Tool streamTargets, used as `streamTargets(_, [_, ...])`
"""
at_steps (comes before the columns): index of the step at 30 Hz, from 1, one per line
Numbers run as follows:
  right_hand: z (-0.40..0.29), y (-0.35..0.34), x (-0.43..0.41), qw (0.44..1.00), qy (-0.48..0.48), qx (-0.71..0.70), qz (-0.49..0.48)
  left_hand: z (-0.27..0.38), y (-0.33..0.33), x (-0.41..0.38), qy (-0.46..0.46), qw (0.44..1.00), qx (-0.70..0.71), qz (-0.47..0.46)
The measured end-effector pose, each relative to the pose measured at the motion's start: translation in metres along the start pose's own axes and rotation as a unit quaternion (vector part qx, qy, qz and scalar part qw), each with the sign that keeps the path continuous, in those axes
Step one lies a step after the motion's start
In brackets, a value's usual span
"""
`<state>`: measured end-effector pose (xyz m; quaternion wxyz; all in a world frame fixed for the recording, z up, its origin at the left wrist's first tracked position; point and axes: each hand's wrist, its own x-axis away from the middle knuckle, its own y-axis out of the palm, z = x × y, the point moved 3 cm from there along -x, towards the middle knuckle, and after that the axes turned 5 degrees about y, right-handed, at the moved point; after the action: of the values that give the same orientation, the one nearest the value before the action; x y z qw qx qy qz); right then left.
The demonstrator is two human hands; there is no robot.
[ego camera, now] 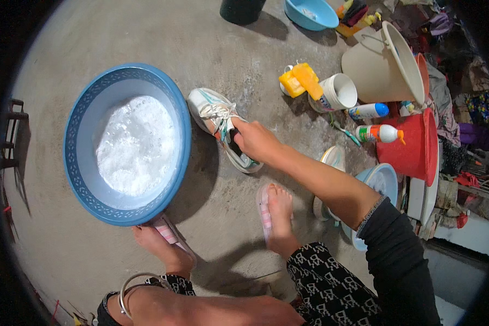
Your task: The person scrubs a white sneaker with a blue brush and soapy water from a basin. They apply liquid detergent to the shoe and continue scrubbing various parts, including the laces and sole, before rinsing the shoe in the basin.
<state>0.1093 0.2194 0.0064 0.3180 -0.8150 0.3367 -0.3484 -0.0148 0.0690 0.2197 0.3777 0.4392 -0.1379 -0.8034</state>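
Note:
My right hand (256, 140) grips a white lace-up sneaker (212, 104) with green and orange accents by its ankle opening. The sneaker rests on the concrete floor, just right of a blue plastic basin (126, 218) holding foamy water. My left hand is out of view; bare skin and a silver bangle (124, 291) show at the bottom edge. Another pale shoe (333, 159) stands beyond my right forearm, partly hidden by it. A toothbrush-like brush (350, 136) lies by a white bottle with an orange cap (381, 133).
Yellow blocks (305, 79) lie by a white tub (334, 93). Beige (366, 65) and red (403, 142) buckets and a light blue basin (391, 179) stand at right. Another blue basin (316, 20) and a dark bucket (241, 10) are at the top. My slippered feet (279, 208) flank the lower middle.

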Motion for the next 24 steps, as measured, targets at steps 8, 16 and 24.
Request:
streamTargets(8, [0.028,-0.001,0.004,0.999,0.007,-0.023,0.036,-0.072,-0.093,0.04,-0.296,0.767,-0.534,0.199])
streamTargets(16, [0.022,-0.003,0.008,0.995,0.016,-0.088,0.039,-0.131,-0.151,0.036,-0.321,0.58,-0.735,0.146])
streamTargets(24, [0.016,-0.03,0.038,0.998,0.027,-0.055,0.005,-0.15,-0.174,0.048,-0.285,0.555,-0.762,0.173])
